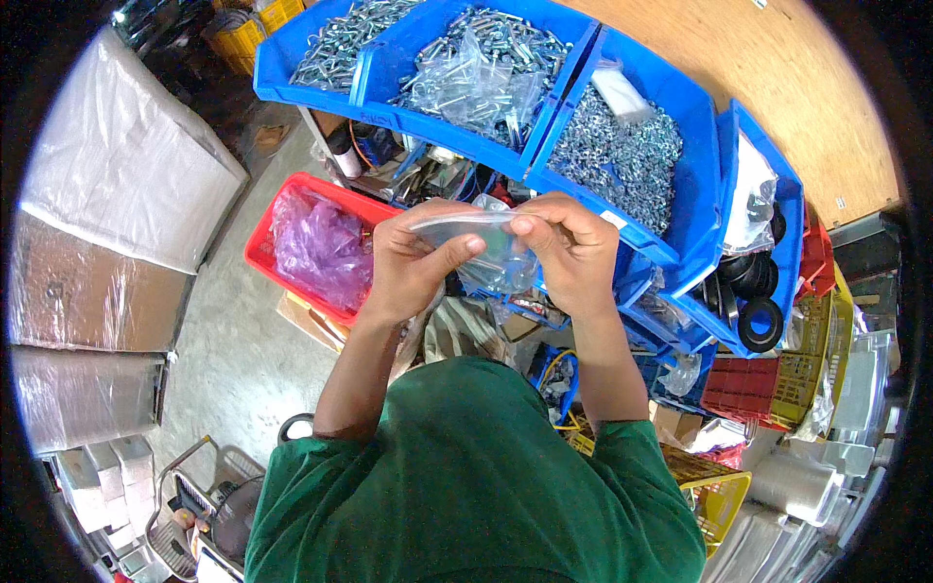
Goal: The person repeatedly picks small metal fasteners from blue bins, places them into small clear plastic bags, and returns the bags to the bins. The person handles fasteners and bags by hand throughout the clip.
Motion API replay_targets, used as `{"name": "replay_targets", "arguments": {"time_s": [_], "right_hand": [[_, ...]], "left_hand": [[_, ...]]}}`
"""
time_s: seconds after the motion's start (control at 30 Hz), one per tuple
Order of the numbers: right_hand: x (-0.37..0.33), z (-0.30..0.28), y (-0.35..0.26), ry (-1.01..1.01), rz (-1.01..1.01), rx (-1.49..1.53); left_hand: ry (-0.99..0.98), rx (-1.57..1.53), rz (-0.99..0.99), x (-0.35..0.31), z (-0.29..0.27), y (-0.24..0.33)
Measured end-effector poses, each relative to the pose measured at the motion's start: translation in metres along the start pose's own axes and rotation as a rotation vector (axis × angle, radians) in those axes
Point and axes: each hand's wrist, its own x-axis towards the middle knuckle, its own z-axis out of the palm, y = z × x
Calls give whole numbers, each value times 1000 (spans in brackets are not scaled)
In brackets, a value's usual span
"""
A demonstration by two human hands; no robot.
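Both hands are raised in front of the blue bins, pinching the top edge of a small clear plastic bag (491, 248). My left hand (413, 257) grips the bag's left end between thumb and fingers. Its right end is held by my right hand (569, 253). The bag hangs down between the two hands, and small metal parts seem to lie inside it. Behind the hands sits a blue bin (680, 126) heaped with small silvery metal hardware.
Two more blue bins (389, 58) hold metal parts and clear bags. A further blue bin (792, 199) on the right holds black rubber rings (758, 321). A red crate (267, 238) with purple plastic stands at left. Wrapped cartons (117, 175) line the left; yellow crates (724, 491) stand lower right.
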Motion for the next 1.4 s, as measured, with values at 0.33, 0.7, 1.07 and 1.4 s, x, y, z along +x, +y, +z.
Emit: {"name": "replay_targets", "arguments": {"time_s": [0.33,0.7,1.07,1.4], "right_hand": [[-3,12,13,-38,13,217],[3,24,16,18,40,312],[5,13,21,58,30,369],[2,5,25,67,92,452]], "left_hand": [[42,179,43,-2,-3,5],[70,244,152,5,2,9],[149,223,44,1,5,10],[102,149,110,2,8,2]]}}
